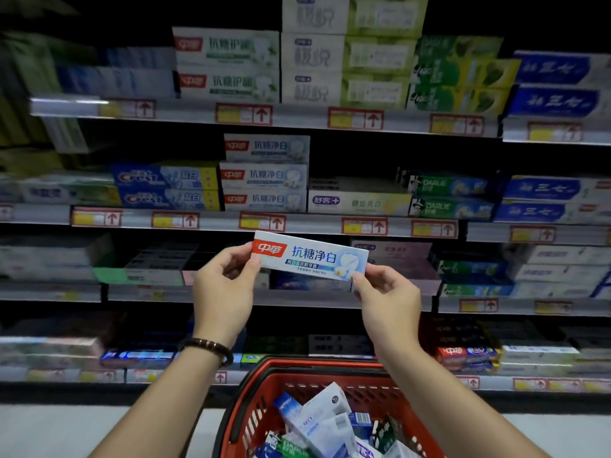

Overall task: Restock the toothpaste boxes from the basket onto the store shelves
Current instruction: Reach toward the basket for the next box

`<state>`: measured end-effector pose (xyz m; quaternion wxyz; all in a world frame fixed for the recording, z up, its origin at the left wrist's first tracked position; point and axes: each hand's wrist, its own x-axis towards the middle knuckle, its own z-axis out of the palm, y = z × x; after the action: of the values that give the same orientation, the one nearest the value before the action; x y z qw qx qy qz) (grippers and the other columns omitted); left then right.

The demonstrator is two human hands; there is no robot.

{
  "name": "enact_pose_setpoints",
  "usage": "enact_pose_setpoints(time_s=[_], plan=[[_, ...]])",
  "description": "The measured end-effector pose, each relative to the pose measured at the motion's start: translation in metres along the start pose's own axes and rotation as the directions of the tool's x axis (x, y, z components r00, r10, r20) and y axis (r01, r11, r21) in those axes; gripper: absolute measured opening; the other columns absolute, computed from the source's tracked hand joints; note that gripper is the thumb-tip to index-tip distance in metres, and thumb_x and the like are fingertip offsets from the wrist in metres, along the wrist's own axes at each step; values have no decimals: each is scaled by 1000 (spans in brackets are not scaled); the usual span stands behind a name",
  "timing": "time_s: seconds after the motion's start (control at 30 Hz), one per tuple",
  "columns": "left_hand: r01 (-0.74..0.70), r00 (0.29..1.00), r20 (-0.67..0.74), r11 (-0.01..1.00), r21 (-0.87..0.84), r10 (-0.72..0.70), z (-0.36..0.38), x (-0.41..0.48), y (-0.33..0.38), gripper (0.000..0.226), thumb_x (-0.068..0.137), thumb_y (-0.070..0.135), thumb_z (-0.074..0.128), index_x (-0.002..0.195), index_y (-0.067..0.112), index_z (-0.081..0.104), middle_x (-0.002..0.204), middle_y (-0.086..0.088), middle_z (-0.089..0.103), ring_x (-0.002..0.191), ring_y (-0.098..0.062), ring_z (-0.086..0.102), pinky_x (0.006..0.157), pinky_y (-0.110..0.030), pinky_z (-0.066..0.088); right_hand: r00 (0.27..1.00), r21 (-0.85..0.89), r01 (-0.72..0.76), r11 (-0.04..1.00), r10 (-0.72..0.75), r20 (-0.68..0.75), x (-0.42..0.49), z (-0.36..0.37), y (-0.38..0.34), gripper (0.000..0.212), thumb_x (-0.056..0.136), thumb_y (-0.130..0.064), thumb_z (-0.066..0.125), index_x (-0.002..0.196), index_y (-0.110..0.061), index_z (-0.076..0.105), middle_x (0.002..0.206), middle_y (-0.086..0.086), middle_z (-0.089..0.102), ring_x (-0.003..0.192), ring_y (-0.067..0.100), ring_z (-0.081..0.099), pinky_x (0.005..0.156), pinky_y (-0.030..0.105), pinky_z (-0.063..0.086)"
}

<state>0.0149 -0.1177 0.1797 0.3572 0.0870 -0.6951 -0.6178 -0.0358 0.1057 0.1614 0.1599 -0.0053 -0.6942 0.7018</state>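
While the red basket [330,368] at bottom centre holds many boxes yet, both hands, left hand [224,285] and right hand [386,302], pinch one toothpaste box [310,256] mid-frame by its ends, below its matching stack [264,175].

One view only, from your head: you're facing the shelves [314,224] square on and close, tilted slightly down, basket [297,366] low at six o'clock.
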Motion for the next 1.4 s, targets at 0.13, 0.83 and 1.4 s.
enact_pose_setpoints(time_s=[0.13,0.83,1.4], plan=[[-44,999,-30,999,6,44,1,21,5,21,96,19,74,116,25,77,104,12,78,100,-1,71,95,-32,59,998,-37,61,997,-61,8,17,17,-17,11,93,-19,81,100,-27,80,88,-19,79,86,-1,75,86,35,64],[-194,953,-184,953,231,239,8,152,28,35,88,17,83,122,21,75,103,12,75,91,6,69,89,-25,60,957,-105,291,951,-289,32,121,114,-83,16,92,-28,83,101,-40,77,86,-25,73,94,2,71,99,41,59],[-182,925,-245,904,386,291,20,200,30,40,92,28,78,131,27,70,110,10,75,93,-10,70,94,-38,60,948,-133,295,946,-272,164,162,154,-89,39,103,-10,63,136,-29,72,118,-13,74,115,13,67,100,42,61]])
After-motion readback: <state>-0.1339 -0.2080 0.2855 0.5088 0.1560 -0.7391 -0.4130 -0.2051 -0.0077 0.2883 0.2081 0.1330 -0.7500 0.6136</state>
